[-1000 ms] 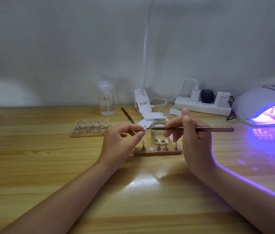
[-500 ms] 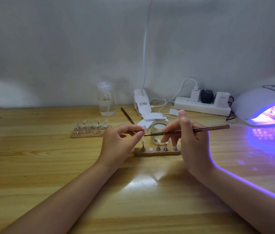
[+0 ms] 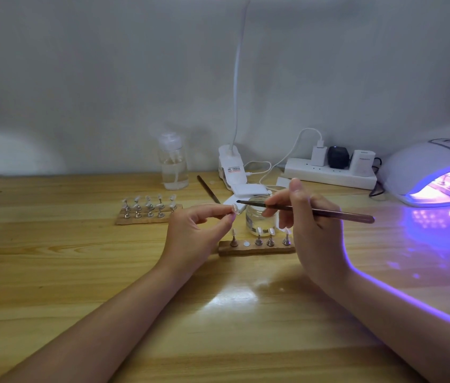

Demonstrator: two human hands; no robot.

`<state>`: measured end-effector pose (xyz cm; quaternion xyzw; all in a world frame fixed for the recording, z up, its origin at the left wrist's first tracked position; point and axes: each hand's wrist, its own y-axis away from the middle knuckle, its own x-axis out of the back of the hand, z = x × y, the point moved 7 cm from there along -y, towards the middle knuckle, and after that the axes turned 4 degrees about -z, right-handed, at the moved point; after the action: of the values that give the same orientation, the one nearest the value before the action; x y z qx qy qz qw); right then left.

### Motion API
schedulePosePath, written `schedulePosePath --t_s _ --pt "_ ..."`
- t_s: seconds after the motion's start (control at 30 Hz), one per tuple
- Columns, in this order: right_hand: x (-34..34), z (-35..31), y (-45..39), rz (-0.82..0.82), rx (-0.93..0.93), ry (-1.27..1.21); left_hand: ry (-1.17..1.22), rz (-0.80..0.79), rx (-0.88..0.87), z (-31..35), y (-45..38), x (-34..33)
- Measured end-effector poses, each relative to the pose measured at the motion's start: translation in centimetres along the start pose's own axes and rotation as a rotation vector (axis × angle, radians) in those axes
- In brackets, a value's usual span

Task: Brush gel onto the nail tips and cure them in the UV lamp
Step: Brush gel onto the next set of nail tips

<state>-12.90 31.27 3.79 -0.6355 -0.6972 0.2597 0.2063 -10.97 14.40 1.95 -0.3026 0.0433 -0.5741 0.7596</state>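
Observation:
My left hand (image 3: 196, 230) pinches a small pale nail tip (image 3: 233, 208) on its stand between thumb and fingertips. My right hand (image 3: 309, 225) grips a thin brown brush (image 3: 328, 213), its dark bristle end just above the held tip. Behind them sits a clear glass gel jar (image 3: 259, 217). Below it a cork holder strip (image 3: 257, 248) carries several nail tips on metal stands, with one round slot bare. A second cork strip (image 3: 149, 214) with several tips lies to the left. The UV lamp (image 3: 434, 175) glows violet at the far right, with stands inside.
A clear pump bottle (image 3: 174, 167) stands at the back. A white clip lamp (image 3: 232, 170) rises beside it, and a white power strip (image 3: 331, 175) with plugs lies against the wall. A second brush (image 3: 208, 192) lies on the wooden table (image 3: 52, 272).
My right hand has tilted the brush so its handle end dropped and the bristle end lifted slightly over the held nail tip. My left hand has stayed in place.

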Motion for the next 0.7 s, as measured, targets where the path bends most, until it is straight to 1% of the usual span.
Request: schedulePosePath --t_s 0.17,0.37,0.57,0.7 --pt "-0.42 0.01 0.08 -0.037 0.003 0.003 -0.010 -0.006 -0.016 0.14 0.00 0.01" --pt "-0.16 -0.21 0.14 -0.012 -0.003 -0.048 0.004 -0.005 -0.004 -0.09 0.02 0.03" --pt "0.04 -0.12 -0.04 0.012 -0.007 -0.032 -0.008 -0.009 -0.011 0.04 -0.04 -0.08" --pt "-0.34 -0.03 -0.05 -0.018 -0.017 -0.007 -0.024 -0.022 -0.021 0.27 0.03 -0.10"
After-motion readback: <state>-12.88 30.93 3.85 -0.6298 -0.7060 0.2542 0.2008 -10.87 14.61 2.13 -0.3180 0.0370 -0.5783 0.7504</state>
